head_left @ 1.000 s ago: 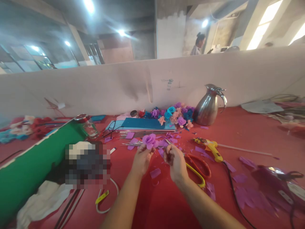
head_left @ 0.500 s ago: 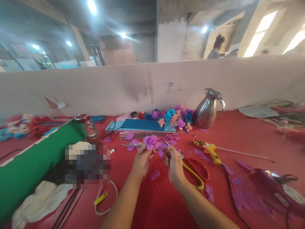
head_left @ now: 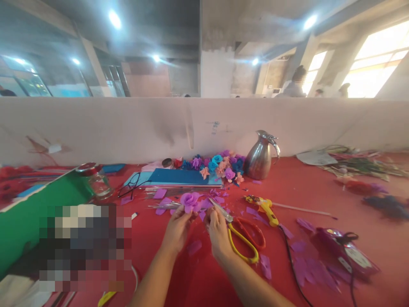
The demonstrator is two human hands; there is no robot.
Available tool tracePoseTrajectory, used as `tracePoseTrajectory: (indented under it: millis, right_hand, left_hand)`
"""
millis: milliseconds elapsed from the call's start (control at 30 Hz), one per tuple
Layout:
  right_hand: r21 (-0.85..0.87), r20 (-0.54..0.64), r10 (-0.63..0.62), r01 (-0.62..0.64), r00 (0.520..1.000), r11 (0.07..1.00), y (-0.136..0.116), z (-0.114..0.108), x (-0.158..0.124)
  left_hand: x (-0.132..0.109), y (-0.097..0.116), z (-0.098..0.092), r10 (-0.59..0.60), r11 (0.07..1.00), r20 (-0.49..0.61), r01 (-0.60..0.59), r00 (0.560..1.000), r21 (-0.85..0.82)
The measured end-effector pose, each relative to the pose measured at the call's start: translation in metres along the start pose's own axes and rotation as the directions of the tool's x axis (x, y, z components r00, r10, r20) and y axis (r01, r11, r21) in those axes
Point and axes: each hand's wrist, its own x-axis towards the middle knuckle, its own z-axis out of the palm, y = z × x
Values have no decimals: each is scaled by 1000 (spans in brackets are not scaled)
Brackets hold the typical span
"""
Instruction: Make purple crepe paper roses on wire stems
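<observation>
A purple paper flower (head_left: 190, 202) is pinched between the thumb and fingers of my left hand (head_left: 179, 226). My right hand (head_left: 217, 228) is a short way to its right, its fingers closed; whatever they hold, if anything, is hidden. Scissors (head_left: 246, 236) with one yellow and one red handle lie right beside the right hand, their blades pointing away from me. Purple paper pieces (head_left: 160, 194) are scattered around and beyond both hands. Thin wire stems (head_left: 156, 206) lie behind the left hand.
A yellow glue gun (head_left: 270, 211), a steel jug (head_left: 260, 157) and a purple pouch-like item (head_left: 348, 251) are to the right. Finished paper flowers (head_left: 223, 166) cluster at the back near blue sheets (head_left: 179, 175). On the left stand a glass jar (head_left: 100, 183) and a green board (head_left: 41, 200).
The view has turned right and tilted up, so everything on the table appears shifted left and most things lower. My left hand keeps the flower; the hands stay close together.
</observation>
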Motion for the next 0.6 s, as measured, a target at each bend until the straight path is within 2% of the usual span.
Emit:
tracePoseTrajectory:
  millis: [233,467,600]
  right_hand:
    - [-155,2,-90,89,996,984,4,-1,4]
    - [-94,75,-50,57,996,994,-4,2,1]
    - [-70,66,-31,36,997,997,-5,0,0]
  left_hand:
    - [1,0,1,-12,999,46,14,999,-30]
    - [2,-2,-1,1,1000,85,-1,996,-8]
    - [2,-3,-4,-1,1000,75,3,997,-20]
